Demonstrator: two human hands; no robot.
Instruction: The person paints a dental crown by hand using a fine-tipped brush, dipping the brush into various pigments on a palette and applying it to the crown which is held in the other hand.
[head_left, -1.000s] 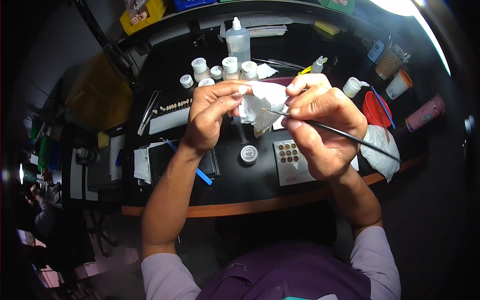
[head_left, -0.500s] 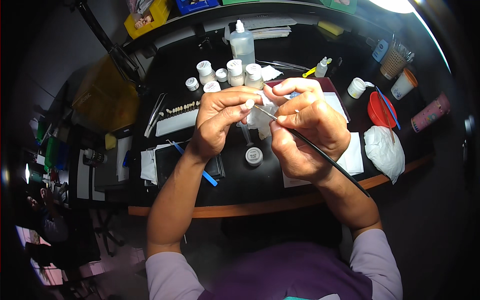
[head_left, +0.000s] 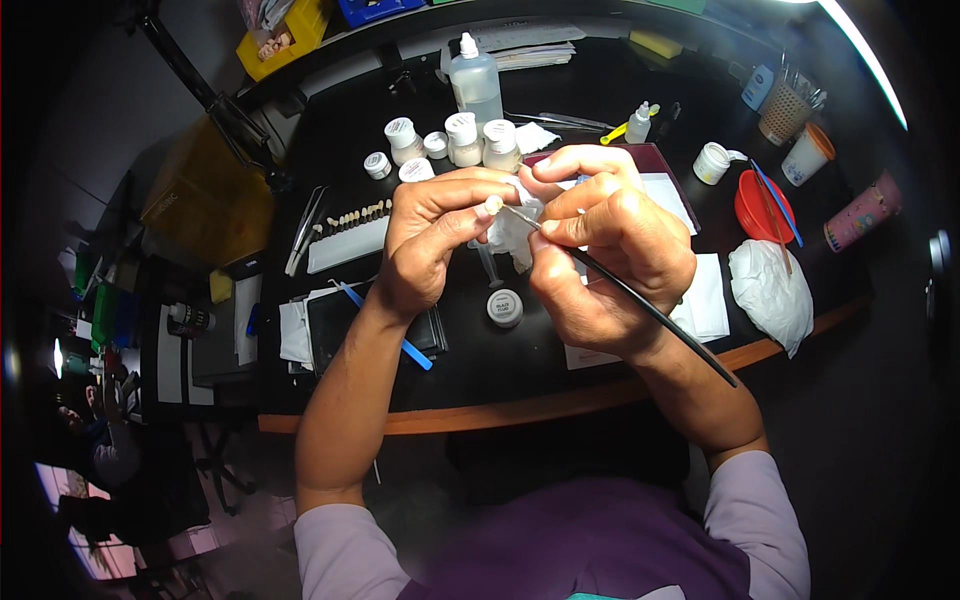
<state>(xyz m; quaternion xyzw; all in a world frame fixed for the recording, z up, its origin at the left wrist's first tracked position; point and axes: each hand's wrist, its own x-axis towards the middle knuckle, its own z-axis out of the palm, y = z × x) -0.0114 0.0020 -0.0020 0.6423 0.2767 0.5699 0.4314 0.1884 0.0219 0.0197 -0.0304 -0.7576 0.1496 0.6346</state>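
Observation:
Pinched between thumb and fingers of my left hand (head_left: 428, 245) is a small cream tooth crown (head_left: 493, 205). My right hand (head_left: 620, 260) is closed on a thin black paintbrush (head_left: 650, 309), whose fine tip touches or nearly touches the crown. A crumpled white tissue (head_left: 514, 240) hangs behind the crown between my hands; which fingers grip it is hidden. Below them stands a small lidded jar (head_left: 504, 307). To the left, a row of tooth-shaped samples (head_left: 355, 216) lies by a white strip, beside metal tweezers (head_left: 303, 230).
On the black desk (head_left: 390, 390) are white-capped jars (head_left: 465, 150), a tall bottle (head_left: 475, 85), a red bowl (head_left: 755, 215), a white bag (head_left: 770, 298), cups (head_left: 808, 155) and a blue-handled tool (head_left: 385, 325). A lamp arm (head_left: 222, 120) rises at left; a co-worker (head_left: 108, 450) sits at far left.
My right hand has shifted left and turned slightly, bringing the brush tip up to the crown. The tissue is now mostly behind my fingers. My left hand has moved slightly right.

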